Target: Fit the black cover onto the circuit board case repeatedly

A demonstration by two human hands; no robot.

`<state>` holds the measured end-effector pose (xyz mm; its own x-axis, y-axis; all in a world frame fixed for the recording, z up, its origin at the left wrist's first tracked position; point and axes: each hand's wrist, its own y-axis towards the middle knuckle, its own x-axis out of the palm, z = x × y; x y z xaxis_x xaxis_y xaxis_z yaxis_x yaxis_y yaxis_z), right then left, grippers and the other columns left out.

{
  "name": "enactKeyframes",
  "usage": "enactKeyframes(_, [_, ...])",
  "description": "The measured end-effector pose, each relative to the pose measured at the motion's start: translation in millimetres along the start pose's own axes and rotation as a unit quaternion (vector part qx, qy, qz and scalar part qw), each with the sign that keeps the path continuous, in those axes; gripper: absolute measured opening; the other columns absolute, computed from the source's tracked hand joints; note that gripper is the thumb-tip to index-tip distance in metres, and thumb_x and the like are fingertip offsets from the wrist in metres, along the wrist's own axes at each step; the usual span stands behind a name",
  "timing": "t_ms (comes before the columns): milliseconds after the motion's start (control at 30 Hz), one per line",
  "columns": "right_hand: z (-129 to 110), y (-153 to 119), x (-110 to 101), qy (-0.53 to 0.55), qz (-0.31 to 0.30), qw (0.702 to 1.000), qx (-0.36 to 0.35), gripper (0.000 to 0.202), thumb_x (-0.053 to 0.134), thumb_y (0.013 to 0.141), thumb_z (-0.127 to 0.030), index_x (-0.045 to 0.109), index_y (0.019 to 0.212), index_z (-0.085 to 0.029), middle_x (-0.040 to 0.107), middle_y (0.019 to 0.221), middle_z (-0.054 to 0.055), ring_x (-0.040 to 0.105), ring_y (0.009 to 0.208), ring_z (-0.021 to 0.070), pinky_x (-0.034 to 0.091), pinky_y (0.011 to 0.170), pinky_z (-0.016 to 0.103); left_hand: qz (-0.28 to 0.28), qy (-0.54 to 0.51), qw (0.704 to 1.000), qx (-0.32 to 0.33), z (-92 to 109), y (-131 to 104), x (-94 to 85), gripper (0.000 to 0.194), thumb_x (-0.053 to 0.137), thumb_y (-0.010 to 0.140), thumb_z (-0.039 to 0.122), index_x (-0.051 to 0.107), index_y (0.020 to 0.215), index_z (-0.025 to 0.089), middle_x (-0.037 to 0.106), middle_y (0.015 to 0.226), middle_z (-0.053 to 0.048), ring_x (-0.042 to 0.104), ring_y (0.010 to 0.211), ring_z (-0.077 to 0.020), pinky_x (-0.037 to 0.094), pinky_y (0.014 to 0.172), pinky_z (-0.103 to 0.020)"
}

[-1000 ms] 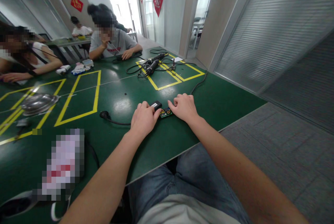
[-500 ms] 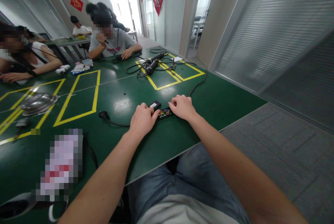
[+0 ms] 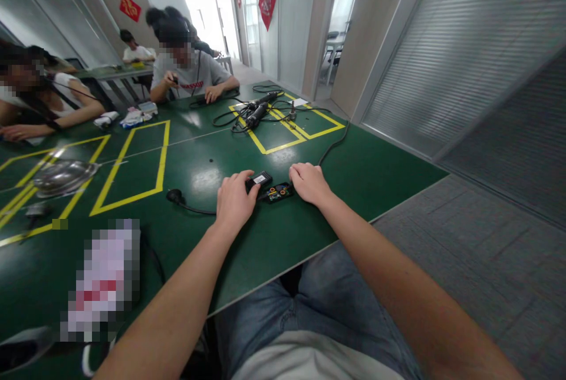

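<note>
My left hand [image 3: 236, 196] grips a black cover [image 3: 260, 179] with a white label, thumb on its near side and fingers on its far side. Just right of it, an open black housing [image 3: 279, 192] with coloured wires and round copper-coloured parts lies on the green table [image 3: 283, 238]. My right hand [image 3: 308, 182] is closed at the right end of the housing, beside a dark cable [image 3: 335, 145]; what its fingers pinch is too small to make out. A black plug [image 3: 175, 196] on a cord lies left of my left hand.
Black tools [image 3: 257, 114] with tangled cables lie within yellow tape outlines farther back. A metal bowl [image 3: 66, 176] stands at the left, behind a blurred pale package [image 3: 106, 279]. Across the table sits a person in grey [image 3: 190, 73]; another person [image 3: 66, 97] is at the left.
My left hand has moved slightly left, off the housing, and now has the labelled cover between thumb and fingers. More of the housing shows. The person across has lowered a hand.
</note>
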<state>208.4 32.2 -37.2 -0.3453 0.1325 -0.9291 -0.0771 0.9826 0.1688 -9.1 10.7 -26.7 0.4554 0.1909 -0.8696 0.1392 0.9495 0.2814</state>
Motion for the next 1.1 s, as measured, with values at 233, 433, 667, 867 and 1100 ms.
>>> enactKeyframes(233, [1.0,0.5,1.8,0.029,0.014,0.999,0.002,0.050,0.027,0.115,-0.031,0.071,0.092,-0.022,0.080,0.106,0.009,0.067,0.105,0.0258,0.036,0.089,0.035,-0.025,-0.034,0.984,0.174,9.8,-8.1,-1.2,0.032,0.061,0.108,0.029,0.076,0.135,0.024,0.076,0.125,-0.010,0.065,0.114,-0.0283,0.054,0.107,-0.045])
enactKeyframes(433, [0.4,1.9,1.4,0.042,0.020,0.999,-0.003,0.050,0.033,0.114,-0.037,0.070,0.083,-0.023,0.079,0.098,0.008,0.067,0.100,0.0259,0.037,0.087,0.036,-0.066,-0.034,0.981,0.178,8.3,-8.9,-2.0,0.032,0.063,0.107,0.032,0.080,0.133,0.025,0.075,0.120,-0.011,0.066,0.109,-0.0275,0.056,0.104,-0.046])
enactKeyframes(667, [-4.0,0.8,1.1,0.034,0.006,0.999,-0.014,0.038,0.049,0.109,-0.042,0.071,0.085,-0.023,0.077,0.098,0.007,0.066,0.100,0.0257,0.038,0.088,0.038,-0.074,-0.054,0.981,0.172,8.7,-8.8,-3.2,0.031,0.069,0.102,0.030,0.081,0.130,0.026,0.075,0.121,-0.010,0.068,0.111,-0.0277,0.056,0.106,-0.047])
enactKeyframes(867, [-4.9,-1.3,0.2,0.004,-0.008,0.999,-0.034,0.040,0.042,0.113,-0.037,0.072,0.090,-0.023,0.079,0.105,0.009,0.066,0.105,0.0260,0.037,0.087,0.036,-0.091,-0.061,0.983,0.146,8.4,-7.0,-5.3,0.030,0.070,0.100,0.029,0.081,0.127,0.025,0.077,0.117,-0.009,0.068,0.110,-0.0284,0.056,0.104,-0.046])
enactKeyframes(1100, [-3.9,-1.2,0.8,0.000,-0.007,0.999,-0.041,0.035,0.046,0.110,-0.034,0.073,0.091,-0.023,0.078,0.101,0.008,0.066,0.103,0.0261,0.036,0.084,0.036,-0.095,-0.053,0.983,0.145,7.1,-7.0,-5.9,0.032,0.073,0.096,0.029,0.079,0.128,0.026,0.076,0.114,-0.007,0.069,0.108,-0.0274,0.057,0.100,-0.044])
